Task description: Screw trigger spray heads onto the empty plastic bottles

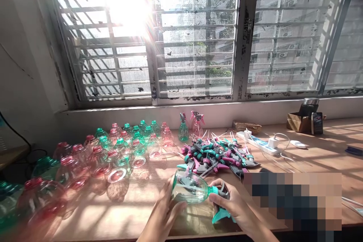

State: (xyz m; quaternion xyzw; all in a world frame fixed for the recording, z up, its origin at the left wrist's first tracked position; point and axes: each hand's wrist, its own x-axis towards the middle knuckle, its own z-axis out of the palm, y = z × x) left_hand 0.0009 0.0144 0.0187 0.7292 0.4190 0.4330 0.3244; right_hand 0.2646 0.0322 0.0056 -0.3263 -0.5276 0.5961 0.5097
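Note:
A clear green spray bottle [190, 187] lies sideways between my hands above the table's front edge. My left hand [167, 202] is wrapped round its base end. At the neck, my right hand [227, 198] grips the spray head [221, 211], which is grey and teal with a teal collar and trigger. The collar sits on the bottle's neck; how tightly cannot be seen. A pale dip tube runs inside the bottle. Just beyond my hands lies a heap of loose spray heads [212, 153] in pink, teal and grey.
Several open pink and green bottles [98, 155] stand on the left of the wooden table [136, 211]. Two bottles with spray heads [183, 130] stand by the window wall. A power strip [258, 143], a cardboard box [299, 121] and a phone [317, 123] are at the right.

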